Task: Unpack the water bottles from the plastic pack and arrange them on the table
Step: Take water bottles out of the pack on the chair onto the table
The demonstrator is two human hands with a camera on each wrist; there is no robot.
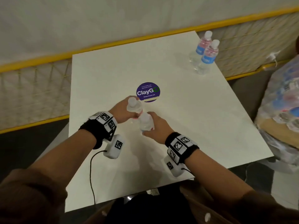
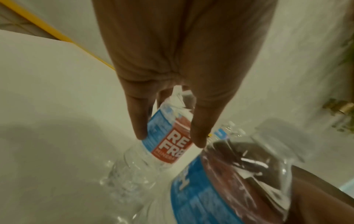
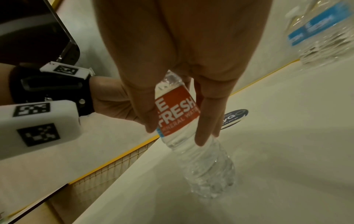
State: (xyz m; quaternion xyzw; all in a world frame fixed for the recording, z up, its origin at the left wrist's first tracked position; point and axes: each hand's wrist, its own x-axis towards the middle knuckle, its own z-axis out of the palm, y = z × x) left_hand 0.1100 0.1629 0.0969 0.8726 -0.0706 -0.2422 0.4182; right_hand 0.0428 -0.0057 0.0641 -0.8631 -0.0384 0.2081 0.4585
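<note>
White tabletop (image 1: pixel 186 113) fills the middle of the head view, with a pale wall and a yellow-edged mesh rail (image 1: pixel 40 73) running behind it across the upper part of the frame. A round purple sticker (image 1: pixel 148 92) sits near the centre of the table.

Two water bottles stand upright and close together in the upper right of the head view, the farther bottle (image 1: pixel 201 46) and the nearer bottle (image 1: pixel 208 57), near the table's far right corner. These look already placed. At the right edge of the frame the plastic pack (image 1: pixel 281 107) lies off the table; blue and red patches show through the crumpled film, so I judge that more bottles remain inside, though how many cannot be told.

Below the sticker, the left hand (image 1: pixel 120 114) grips one bottle (image 1: pixel 134 105) around its upper body, and the right hand (image 1: pixel 155 126) grips a second bottle (image 1: pixel 145 122) the same way. The two bottles are just beside each other, perhaps touching. The task seems partly done: two set down, two in hand, the pack still to empty.

From the head view the held bottles' bases are hidden. The right wrist view shows the right hand's fingers (image 3: pixel 151 119) curled over the red label and the clear base low against the table; whether it rests there is unclear. The left wrist view shows the left hand's fingers (image 2: pixel 139 121) around its bottle's label, with the other bottle looming at lower right.
</note>
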